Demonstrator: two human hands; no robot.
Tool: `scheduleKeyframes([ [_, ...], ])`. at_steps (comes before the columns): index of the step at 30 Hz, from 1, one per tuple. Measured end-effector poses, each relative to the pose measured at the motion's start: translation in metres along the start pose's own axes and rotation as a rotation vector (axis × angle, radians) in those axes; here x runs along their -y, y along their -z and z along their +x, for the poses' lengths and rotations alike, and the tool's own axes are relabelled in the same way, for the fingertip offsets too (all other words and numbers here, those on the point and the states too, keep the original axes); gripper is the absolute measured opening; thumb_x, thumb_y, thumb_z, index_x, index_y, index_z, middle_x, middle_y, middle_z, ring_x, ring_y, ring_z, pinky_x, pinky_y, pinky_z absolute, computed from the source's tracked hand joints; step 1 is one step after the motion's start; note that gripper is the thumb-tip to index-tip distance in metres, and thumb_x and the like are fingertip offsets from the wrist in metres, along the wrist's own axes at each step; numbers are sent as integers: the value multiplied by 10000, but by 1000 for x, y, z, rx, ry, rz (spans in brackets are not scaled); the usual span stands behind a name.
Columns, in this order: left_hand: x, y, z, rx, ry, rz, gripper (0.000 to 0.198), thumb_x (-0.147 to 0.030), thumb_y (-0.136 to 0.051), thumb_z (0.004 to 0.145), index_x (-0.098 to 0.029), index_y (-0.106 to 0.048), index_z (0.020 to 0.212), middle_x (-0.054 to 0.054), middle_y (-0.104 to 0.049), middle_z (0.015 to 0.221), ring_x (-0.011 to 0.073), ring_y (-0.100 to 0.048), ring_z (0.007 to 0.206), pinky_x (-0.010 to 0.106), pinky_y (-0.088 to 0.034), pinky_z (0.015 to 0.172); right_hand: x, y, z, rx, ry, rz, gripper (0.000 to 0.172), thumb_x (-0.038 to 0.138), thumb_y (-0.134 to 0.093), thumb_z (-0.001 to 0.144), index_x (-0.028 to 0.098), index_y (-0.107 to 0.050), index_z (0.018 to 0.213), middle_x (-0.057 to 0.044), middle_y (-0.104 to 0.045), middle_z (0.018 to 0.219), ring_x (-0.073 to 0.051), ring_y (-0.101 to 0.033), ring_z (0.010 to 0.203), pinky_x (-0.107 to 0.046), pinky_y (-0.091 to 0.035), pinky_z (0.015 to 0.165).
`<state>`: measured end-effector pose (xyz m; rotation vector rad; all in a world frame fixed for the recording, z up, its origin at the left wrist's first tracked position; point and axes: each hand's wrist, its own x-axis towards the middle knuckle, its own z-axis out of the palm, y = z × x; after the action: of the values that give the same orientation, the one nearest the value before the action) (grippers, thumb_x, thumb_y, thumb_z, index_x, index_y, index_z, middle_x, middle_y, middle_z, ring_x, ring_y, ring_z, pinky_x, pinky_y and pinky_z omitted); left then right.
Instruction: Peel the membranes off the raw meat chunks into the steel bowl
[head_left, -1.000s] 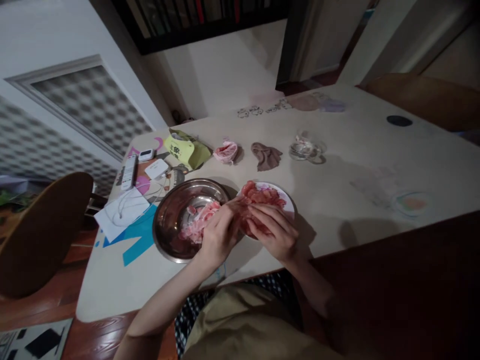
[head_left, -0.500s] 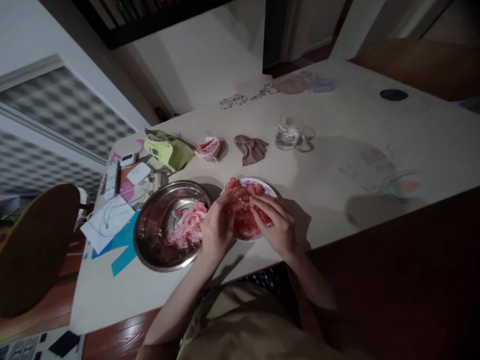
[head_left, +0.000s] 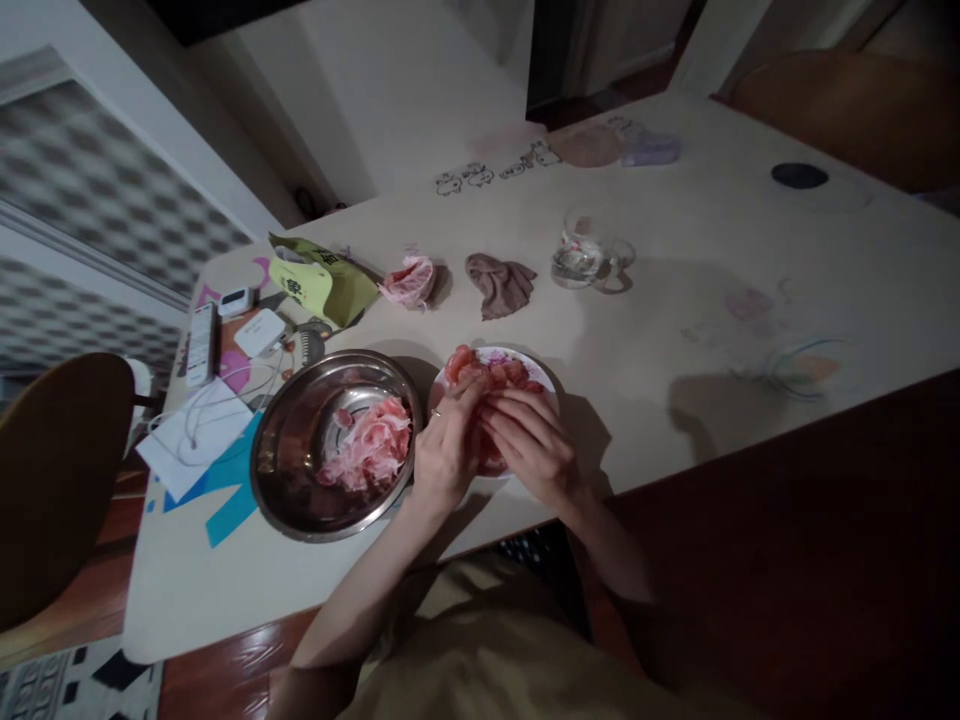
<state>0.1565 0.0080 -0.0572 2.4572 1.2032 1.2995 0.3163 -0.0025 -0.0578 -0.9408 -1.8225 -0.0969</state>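
Both my hands meet over a flower-patterned white plate (head_left: 551,385) heaped with red pulp that looks like peeled pomelo flesh (head_left: 510,374). My left hand (head_left: 442,455), with a ring on one finger, is closed with thumb and fingertips pinched. Against it, my right hand (head_left: 540,450) has its fingers bent and pressed together. A piece of red pomelo seems held between them, mostly hidden by the fingers. Just left stands a steel bowl (head_left: 289,440) with pale pink membrane scraps (head_left: 371,445) in it. Behind lies a pomelo chunk (head_left: 409,282) still in its pink skin.
Beyond the plate are a crumpled brown cloth (head_left: 501,287) and a glass mug (head_left: 577,262) with clear liquid. A green bag (head_left: 322,282), a remote (head_left: 201,345), a white device (head_left: 260,332) and a cable over white paper (head_left: 187,440) occupy the table's left end.
My hands have come closer together over the plate, the right fingers moving left to meet the left hand. The view has shifted slightly, while the bowl and other items stay in place.
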Motion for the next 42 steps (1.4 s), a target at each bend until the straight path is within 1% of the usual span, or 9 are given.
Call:
scheduleKeyframes([
  [5,-1,0,7,-14,-22,-14,529,-108,-522,1001,-208,-420,1510,110,-620,1441,208,-595,1360,363,-532,1147,2,0,5,-14,-46,-32,190,65,-629,923,191,-743,1007,-66,-775,947,-215,-721,970,-396,-640,924],
  [9,-8,6,15,27,87,-146,486,-156,-559,965,-191,-481,1444,128,-640,1387,236,-614,1324,414,-536,1131,3,0,5,-21,-125,34,184,83,-646,921,209,-746,1010,-51,-768,928,-190,-718,934,-362,-627,909],
  [14,-18,13,20,89,226,-357,542,-226,-625,931,-181,-468,1448,158,-592,1442,268,-592,1346,443,-521,1140,4,3,5,-78,-200,55,226,94,-660,916,245,-750,1059,-29,-773,910,-174,-731,871,-354,-619,903],
  [19,-16,9,16,79,286,-355,431,-209,-613,971,-211,-524,1393,125,-636,1387,240,-636,1293,416,-537,1123,2,6,8,-70,-236,58,216,84,-661,918,238,-746,1043,-33,-781,907,-177,-732,872,-363,-621,890],
  [25,-18,6,17,47,288,-302,432,-229,-621,962,-215,-522,1382,110,-663,1342,235,-660,1248,415,-552,1104,1,7,9,-27,-283,86,177,94,-663,923,231,-737,1006,-31,-781,908,-182,-721,883,-364,-616,881],
  [30,-24,6,19,75,304,-299,410,-220,-570,969,-203,-520,1375,121,-657,1349,223,-668,1233,371,-584,1052,2,5,6,-71,-244,-14,188,101,-651,924,242,-737,1014,-30,-779,896,-183,-726,872,-341,-609,850],
  [34,-23,6,19,58,306,-279,393,-236,-592,965,-206,-536,1353,108,-674,1315,214,-684,1196,381,-595,1041,2,4,7,-116,-257,-43,198,109,-660,925,246,-733,1048,-32,-781,907,-185,-735,871,-346,-614,859],
  [39,-23,7,20,59,299,-262,445,-249,-605,972,-209,-497,1402,111,-656,1364,206,-676,1226,380,-569,1082,-2,6,10,-51,-140,-45,319,105,-681,925,240,-700,1214,-36,-798,1058,-190,-750,973,-381,-620,965],
  [42,-23,8,20,79,289,-274,441,-230,-599,973,-207,-512,1404,102,-663,1366,207,-668,1251,371,-552,1105,-4,6,10,-60,-103,-52,316,102,-672,929,265,-715,1196,-11,-805,1003,-188,-757,945,-387,-634,944],
])
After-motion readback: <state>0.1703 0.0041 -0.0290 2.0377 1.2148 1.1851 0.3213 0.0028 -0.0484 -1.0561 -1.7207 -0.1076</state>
